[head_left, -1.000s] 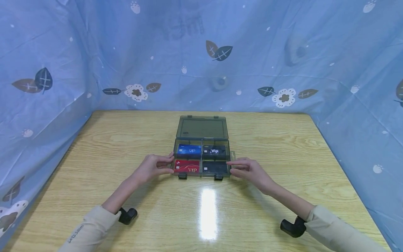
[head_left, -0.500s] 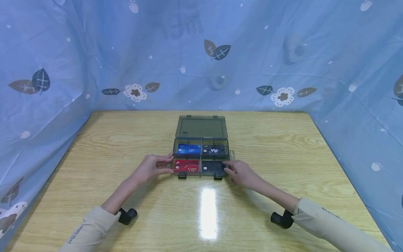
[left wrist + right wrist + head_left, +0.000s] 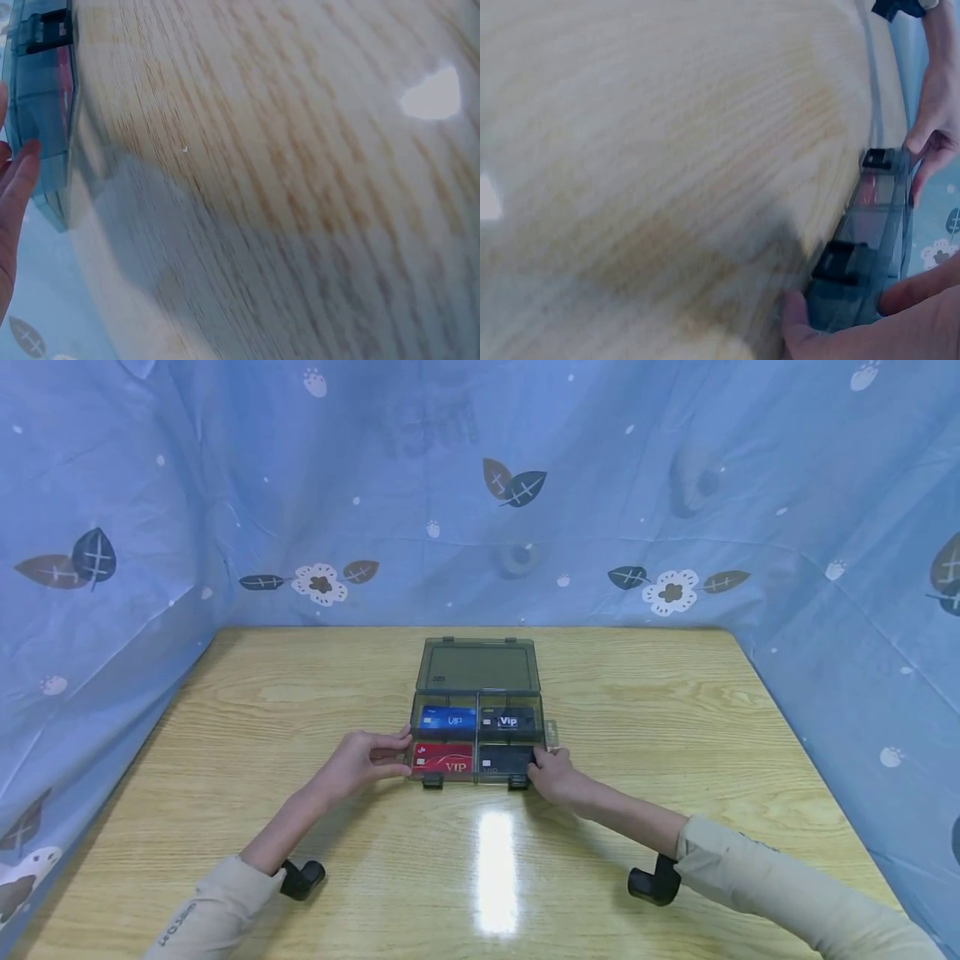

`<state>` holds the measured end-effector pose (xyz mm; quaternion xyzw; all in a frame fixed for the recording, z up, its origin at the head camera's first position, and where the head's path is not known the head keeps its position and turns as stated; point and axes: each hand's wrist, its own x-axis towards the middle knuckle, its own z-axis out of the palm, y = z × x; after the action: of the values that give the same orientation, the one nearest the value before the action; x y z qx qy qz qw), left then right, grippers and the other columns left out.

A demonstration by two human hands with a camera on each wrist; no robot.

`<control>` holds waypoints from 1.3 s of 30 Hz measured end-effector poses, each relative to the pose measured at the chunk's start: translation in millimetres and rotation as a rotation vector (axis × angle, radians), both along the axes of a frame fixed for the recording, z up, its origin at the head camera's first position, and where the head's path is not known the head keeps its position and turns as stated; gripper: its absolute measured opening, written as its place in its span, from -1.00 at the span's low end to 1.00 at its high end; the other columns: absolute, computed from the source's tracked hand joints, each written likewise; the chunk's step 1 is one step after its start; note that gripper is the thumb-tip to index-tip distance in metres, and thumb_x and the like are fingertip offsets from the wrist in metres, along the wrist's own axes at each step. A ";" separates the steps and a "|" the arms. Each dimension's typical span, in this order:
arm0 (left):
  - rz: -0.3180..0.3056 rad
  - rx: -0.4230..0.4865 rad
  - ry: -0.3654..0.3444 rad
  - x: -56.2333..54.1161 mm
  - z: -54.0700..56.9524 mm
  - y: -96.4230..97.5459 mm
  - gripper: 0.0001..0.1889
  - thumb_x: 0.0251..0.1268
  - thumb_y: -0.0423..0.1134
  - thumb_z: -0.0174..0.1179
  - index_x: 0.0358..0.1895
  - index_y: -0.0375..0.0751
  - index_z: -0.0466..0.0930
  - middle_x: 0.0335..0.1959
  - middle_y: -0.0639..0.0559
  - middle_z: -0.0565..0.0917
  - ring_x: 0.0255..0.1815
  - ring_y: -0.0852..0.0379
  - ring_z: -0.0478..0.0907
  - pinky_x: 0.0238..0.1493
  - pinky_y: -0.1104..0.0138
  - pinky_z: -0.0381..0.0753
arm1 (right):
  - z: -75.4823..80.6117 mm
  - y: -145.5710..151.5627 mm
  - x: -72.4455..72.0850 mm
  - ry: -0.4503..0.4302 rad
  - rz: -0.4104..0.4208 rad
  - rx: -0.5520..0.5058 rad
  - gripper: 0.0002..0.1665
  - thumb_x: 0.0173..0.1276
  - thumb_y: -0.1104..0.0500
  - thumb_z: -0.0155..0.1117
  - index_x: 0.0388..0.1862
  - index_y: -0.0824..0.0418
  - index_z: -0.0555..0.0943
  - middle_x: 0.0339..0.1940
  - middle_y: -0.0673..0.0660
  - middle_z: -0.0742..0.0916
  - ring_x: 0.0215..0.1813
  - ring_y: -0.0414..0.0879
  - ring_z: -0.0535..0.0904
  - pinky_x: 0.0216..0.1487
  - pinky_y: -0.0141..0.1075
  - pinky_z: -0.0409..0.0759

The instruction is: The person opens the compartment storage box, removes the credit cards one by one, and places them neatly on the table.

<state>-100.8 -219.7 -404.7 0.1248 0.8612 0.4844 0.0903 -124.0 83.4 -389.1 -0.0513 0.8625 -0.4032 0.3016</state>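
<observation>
A smoky clear plastic box (image 3: 477, 697) lies on the table with its lid (image 3: 478, 668) folded back. Its compartments hold a blue card (image 3: 448, 719), a black "Vip" card (image 3: 495, 720), a red card (image 3: 441, 757) and a plain black card (image 3: 504, 758). My left hand (image 3: 360, 765) touches the box's left side with thumb and fingertips; the fingers look fairly straight in the left wrist view. My right hand (image 3: 559, 775) grips the front right corner. In the right wrist view its thumb (image 3: 796, 319) lies outside the front wall and a finger (image 3: 919, 291) reaches over the rim; that fingertip is partly hidden.
Two black latches (image 3: 432, 782) are on the box's front edge, and a clear tab (image 3: 552, 732) sticks out at its right. A blue patterned cloth (image 3: 450, 527) encloses the back and sides of the wooden table (image 3: 315, 668).
My right hand has moved left and slightly down from the box's right edge, its fingertips now over the front right corner. The left hand and the cards stay in place.
</observation>
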 end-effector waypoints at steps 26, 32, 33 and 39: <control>-0.001 0.002 0.000 0.7 0.4 -0.9 -0.53 0.07 -0.42 0.37 0.06 -0.57 0.52 0.22 -0.40 0.41 0.09 -0.21 0.55 -0.03 0.36 0.65 | 15.7 -1.6 12.3 -0.037 -0.180 -0.186 -0.32 0.52 0.25 -0.09 0.48 0.49 -0.03 0.43 0.55 -0.16 0.46 0.41 -0.34 0.43 0.33 -0.15; -0.006 0.011 0.001 0.6 -1.0 -1.9 -0.52 0.06 -0.44 0.37 0.07 -0.58 0.51 0.22 -0.41 0.40 0.08 -0.22 0.56 -0.02 0.34 0.65 | 15.1 -2.4 17.9 0.104 -0.140 -0.118 -0.28 0.41 0.24 0.07 0.43 0.52 0.09 0.46 0.49 -0.26 0.45 0.44 -0.37 0.40 0.39 -0.17; -0.007 0.011 0.002 0.6 -1.2 -2.0 -0.52 0.06 -0.43 0.37 0.07 -0.58 0.51 0.22 -0.41 0.40 0.08 -0.22 0.56 -0.02 0.34 0.65 | 13.8 -2.7 18.6 0.143 -0.124 -0.115 -0.28 0.40 0.24 0.09 0.42 0.54 0.11 0.46 0.47 -0.26 0.44 0.43 -0.37 0.40 0.39 -0.15; -0.010 0.006 0.005 -0.3 -0.7 -1.8 -0.52 0.07 -0.42 0.37 0.07 -0.57 0.51 0.22 -0.39 0.41 0.10 -0.21 0.55 -0.03 0.37 0.65 | 2.3 -0.9 17.5 0.437 0.026 -0.113 -0.38 0.41 0.30 0.12 0.33 0.61 0.20 0.38 0.48 0.07 0.37 0.31 -0.07 0.32 0.24 0.20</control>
<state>-101.1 -221.5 -405.4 0.1305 0.8592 0.4864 0.0902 -106.5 82.4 -386.7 -0.1653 0.8828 -0.4260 0.1093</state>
